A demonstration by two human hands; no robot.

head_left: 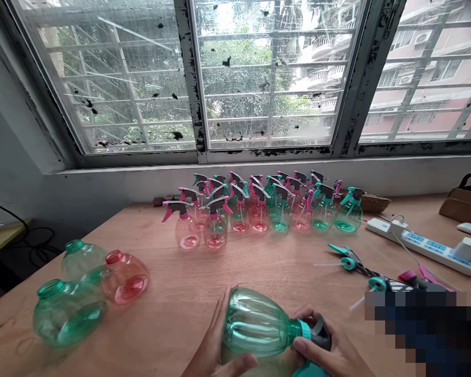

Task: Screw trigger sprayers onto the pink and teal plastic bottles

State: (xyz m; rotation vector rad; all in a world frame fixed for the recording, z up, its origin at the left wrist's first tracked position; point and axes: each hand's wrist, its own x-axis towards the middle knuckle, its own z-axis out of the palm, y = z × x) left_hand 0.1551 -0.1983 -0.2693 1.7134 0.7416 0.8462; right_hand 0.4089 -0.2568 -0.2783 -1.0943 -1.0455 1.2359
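Note:
A clear green spray bottle [259, 322] lies sideways just above the table, its base to the left and neck to the right. My left hand [214, 345] is wrapped round the base end. At the neck, my right hand [333, 348] grips the dark grey and teal trigger spray head [320, 332], with thumb and fingers at the collar. The spray head sits on the bottle's mouth; how tightly cannot be seen. Right of my hands lie loose spray heads [361, 267], teal, grey and pink, with thin tubes.
Two headless green bottles [68, 317] and a headless pink bottle [125, 280] lie tilted at left. Several capped pink and green spray bottles [280, 212] stand along the back. A white power strip [424, 246] with cords and a brown box [465, 207] are at right, below the window.

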